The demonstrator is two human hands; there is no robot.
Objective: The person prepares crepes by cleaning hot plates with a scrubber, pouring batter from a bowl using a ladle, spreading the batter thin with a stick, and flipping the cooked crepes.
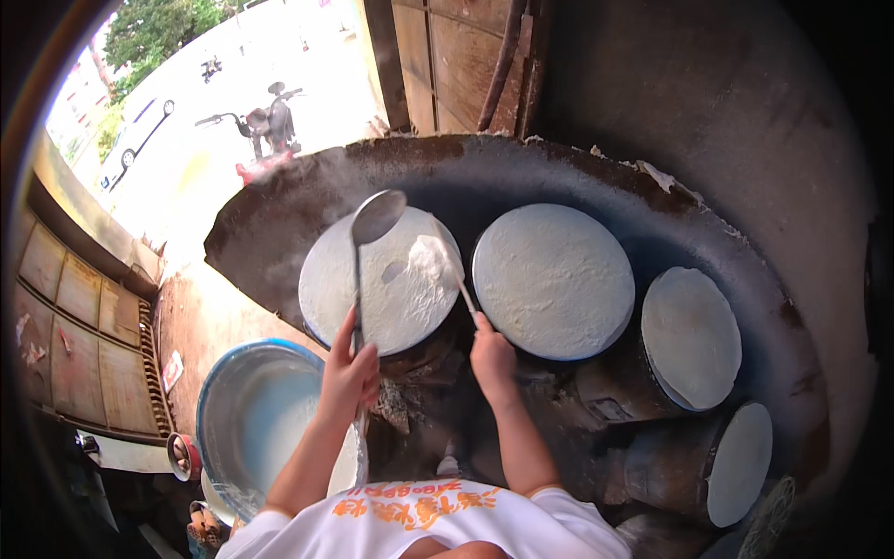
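My left hand (349,374) is closed around the long handle of a metal ladle (378,217), its bowl raised over the far part of the left round griddle (328,279). A thin pale layer of batter covers that griddle, with a small bare spot near its middle. My right hand (492,356) grips a thin wooden spreader (464,293). Its far end reaches the griddle's right side, beside a thick white mound of batter (430,261). Faint steam rises at the left.
To the right stand a second round griddle (554,279), a third griddle (692,338) and a fourth griddle (741,466), all covered in pale layers. A dark curved metal shield (447,154) rises behind them. At the lower left is a blue tub (212,410) of whitish liquid. A motorbike (272,121) stands outside.
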